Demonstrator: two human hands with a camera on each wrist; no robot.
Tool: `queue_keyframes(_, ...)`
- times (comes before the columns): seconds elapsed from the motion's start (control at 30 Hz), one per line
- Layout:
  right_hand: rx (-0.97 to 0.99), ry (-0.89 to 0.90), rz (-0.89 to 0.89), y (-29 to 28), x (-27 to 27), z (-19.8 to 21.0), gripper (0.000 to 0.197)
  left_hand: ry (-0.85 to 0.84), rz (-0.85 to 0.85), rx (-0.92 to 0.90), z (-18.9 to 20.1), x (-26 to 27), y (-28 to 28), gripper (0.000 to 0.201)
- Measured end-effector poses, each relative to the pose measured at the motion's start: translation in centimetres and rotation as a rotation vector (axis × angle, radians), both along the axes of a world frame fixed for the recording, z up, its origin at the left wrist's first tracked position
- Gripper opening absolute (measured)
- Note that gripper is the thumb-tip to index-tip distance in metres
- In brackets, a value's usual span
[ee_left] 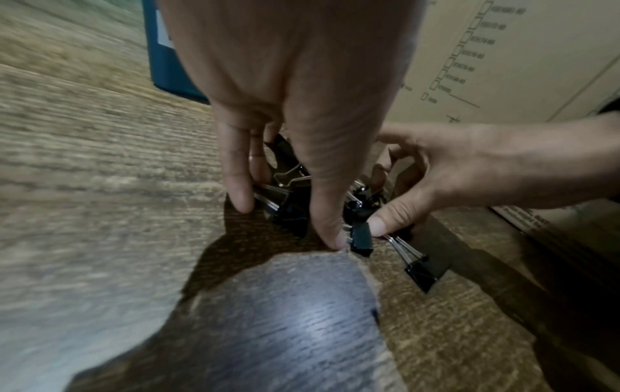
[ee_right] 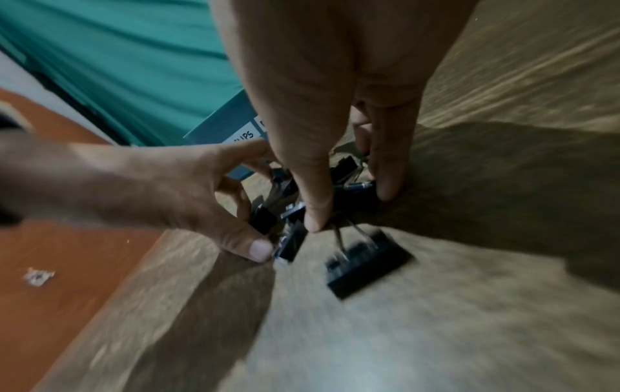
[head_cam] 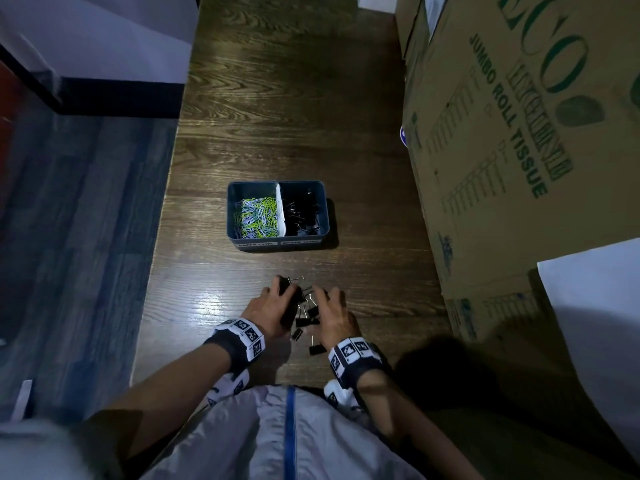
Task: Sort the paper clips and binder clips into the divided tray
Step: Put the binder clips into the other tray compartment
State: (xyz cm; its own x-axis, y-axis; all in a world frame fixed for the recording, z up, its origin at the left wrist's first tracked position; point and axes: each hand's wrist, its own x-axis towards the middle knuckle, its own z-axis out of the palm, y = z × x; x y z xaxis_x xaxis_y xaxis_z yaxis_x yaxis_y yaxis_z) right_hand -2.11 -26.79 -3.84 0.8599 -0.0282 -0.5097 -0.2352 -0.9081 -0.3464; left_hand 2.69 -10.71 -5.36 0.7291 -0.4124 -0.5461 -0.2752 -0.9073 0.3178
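A blue divided tray stands mid-table. Its left compartment holds coloured paper clips and its right one black binder clips. Nearer me, a pile of black binder clips lies on the wood between my hands. My left hand curls its fingers and thumb round clips on the pile's left side. My right hand grips clips between thumb and fingers on the right. The pile's centre is hidden under the fingers. A loose binder clip lies just behind the hands, with another near my right wrist.
A large cardboard box stands along the table's right side, close to my right hand. The table's left edge drops to the floor. A white sheet lies at the right. The tray wall is just beyond my left hand.
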Motion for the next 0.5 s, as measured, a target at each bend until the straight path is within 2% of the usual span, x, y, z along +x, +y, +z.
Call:
queue_keyframes(0.07,-0.003,0.045,0.013,0.3,1.1,-0.1,0.094,-0.033,0.061,-0.053,0.1,0.0,0.1,0.084)
queue_keyframes(0.2,0.031,0.058,-0.019,0.4,2.5,-0.1,0.068,-0.033,0.209,-0.074,0.5,0.6,0.5,0.071)
queue_keyframes(0.3,0.016,-0.003,-0.008,0.0,2.9,0.2,0.047,-0.034,0.204,-0.058,0.6,1.3,0.9,0.059)
queue_keyframes(0.43,0.019,-0.025,-0.009,-0.5,3.2,0.6,0.024,-0.114,0.181,-0.057,0.8,1.5,1.1,0.027)
queue_keyframes(0.5,0.024,-0.012,-0.036,-0.5,3.3,0.6,0.016,-0.176,0.178,-0.014,0.7,1.5,1.0,0.030)
